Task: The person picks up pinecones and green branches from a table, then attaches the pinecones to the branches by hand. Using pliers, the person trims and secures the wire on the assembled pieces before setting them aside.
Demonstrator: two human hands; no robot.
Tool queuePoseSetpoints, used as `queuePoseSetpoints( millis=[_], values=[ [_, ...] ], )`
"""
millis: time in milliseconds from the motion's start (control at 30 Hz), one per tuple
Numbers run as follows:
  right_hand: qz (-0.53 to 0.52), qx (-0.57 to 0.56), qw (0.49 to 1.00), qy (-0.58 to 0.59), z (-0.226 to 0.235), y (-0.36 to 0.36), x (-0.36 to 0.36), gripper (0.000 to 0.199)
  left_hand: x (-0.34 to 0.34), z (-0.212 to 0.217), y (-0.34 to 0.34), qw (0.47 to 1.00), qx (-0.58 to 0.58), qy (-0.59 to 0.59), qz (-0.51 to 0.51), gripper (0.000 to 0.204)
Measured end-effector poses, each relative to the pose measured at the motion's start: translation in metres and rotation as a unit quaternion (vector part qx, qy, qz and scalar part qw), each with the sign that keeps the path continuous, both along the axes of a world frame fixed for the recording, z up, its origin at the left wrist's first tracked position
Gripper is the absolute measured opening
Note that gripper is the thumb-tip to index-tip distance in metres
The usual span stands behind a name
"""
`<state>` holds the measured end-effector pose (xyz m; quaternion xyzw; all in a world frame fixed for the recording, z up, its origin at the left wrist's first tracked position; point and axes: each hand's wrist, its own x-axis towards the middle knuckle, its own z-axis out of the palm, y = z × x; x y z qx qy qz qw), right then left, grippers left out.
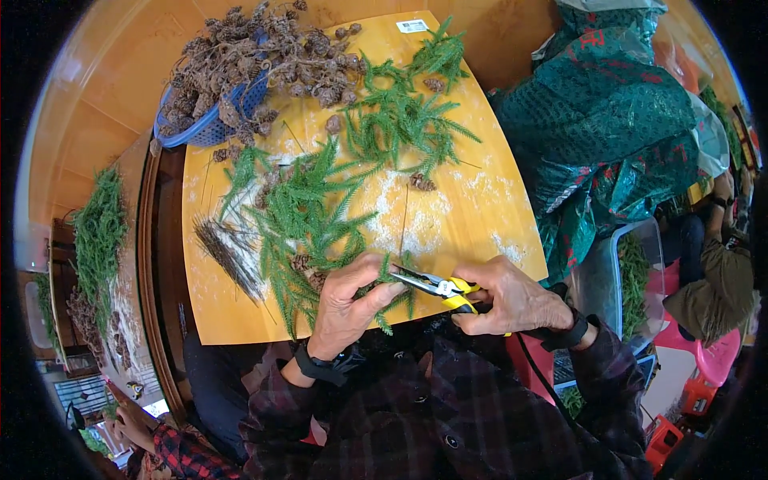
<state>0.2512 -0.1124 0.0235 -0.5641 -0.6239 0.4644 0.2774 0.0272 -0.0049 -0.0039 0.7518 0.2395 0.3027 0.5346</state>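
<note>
Near the front edge of the yellow wooden tabletop (496, 224), my left hand (348, 308) pinches a small green artificial pine sprig (386, 272). Pliers (442, 286) with yellow and black handles are gripped in my right hand (516, 298). Their jaws point left and meet the sprig at my left fingertips; exactly what sits between the jaws is too small to tell. A thin dark wire runs up the table from near the jaws. Just beyond my left hand lies a heap of green pine sprigs (308, 208), with a bundle of dark wires (232, 260) to its left.
A blue plastic basket (212, 130) overflows with brown pine cones (272, 60) at the back left. White flakes dust the tabletop. Green woven bags (600, 120) and a clear bin (620, 280) of greenery stand to the right. Other people work at both sides.
</note>
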Motion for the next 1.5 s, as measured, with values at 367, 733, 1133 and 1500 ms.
queuePoseSetpoints(
  millis=[367,733,1133,1500],
  values=[
    [-0.006,0.058,0.998,-0.001,-0.008,-0.001,-0.001,0.022,0.001,-0.003,0.002,1.0,-0.005,-0.002,-0.009,0.017],
    [-0.003,0.037,0.999,-0.006,-0.004,0.0,0.004,0.019,-0.003,0.002,0.0,0.997,-0.065,0.034,-0.016,0.017],
    [-0.237,0.15,0.884,-0.373,-0.017,0.01,0.025,0.042,-0.007,0.007,-0.012,0.916,-0.398,-0.059,-0.01,0.015],
    [-0.084,0.209,0.972,-0.067,0.012,0.0,-0.003,0.048,0.006,0.006,-0.022,0.971,-0.235,0.039,0.031,0.024]
  ],
)
